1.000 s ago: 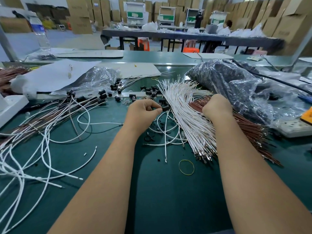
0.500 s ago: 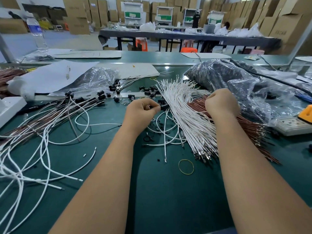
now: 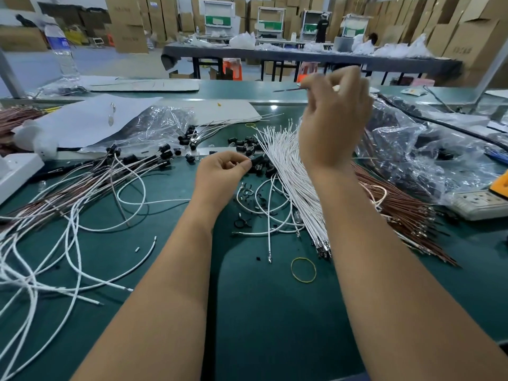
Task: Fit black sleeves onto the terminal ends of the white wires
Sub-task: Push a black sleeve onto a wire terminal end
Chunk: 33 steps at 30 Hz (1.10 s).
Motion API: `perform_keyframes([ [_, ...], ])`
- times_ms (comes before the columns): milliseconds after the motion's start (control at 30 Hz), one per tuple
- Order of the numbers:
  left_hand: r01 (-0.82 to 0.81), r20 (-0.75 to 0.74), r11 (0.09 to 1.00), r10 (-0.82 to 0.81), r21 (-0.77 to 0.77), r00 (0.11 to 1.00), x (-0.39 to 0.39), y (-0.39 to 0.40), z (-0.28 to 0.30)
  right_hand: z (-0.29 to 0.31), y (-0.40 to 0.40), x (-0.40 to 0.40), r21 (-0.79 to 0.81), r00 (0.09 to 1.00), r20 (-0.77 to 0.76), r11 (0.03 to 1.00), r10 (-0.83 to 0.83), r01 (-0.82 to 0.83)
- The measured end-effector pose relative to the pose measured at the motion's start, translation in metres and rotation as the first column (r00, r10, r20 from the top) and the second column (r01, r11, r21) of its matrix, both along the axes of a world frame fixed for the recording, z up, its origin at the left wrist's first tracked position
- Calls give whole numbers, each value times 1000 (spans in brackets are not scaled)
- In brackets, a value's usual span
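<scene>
Currently, head view: my left hand (image 3: 223, 171) is pinching a black sleeve (image 3: 257, 162) low over the green mat (image 3: 264, 312), keeping it ready beside the white wires (image 3: 291, 174) fanned there. My right hand (image 3: 334, 119) is hovering raised above that bundle, fingers curled, seemingly pinching one blurred wire (image 3: 288, 89).

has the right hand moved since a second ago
Yes. The right hand has risen off the brown wire bundle and now hangs blurred above the white wire bundle, its grip pinching something thin.
</scene>
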<state>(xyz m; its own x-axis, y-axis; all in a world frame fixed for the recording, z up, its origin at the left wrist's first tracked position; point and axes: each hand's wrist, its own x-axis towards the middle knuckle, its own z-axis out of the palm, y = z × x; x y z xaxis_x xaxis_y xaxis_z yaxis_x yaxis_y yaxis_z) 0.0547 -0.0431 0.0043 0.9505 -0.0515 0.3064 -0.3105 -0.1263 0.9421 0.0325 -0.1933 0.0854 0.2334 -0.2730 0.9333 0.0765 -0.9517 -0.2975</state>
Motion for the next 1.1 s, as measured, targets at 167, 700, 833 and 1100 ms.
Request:
perform_keyframes([
  [167, -152, 30, 988, 151, 10, 988, 9, 17, 0, -25, 53, -1, 112, 939, -35, 935, 343, -337],
  [700, -147, 5, 975, 148, 165, 989, 11, 23, -3, -70, 28, 0, 258, 878, -372, 942, 301, -214],
  [833, -102, -5, 984, 104, 147, 995, 7, 23, -1, -69, 27, -2, 263, 890, -340, 940, 302, -219],
  [1100, -127, 5, 984, 128, 126, 992, 3, 21, 1, -72, 30, -1, 255, 872, -360, 934, 332, -250],
])
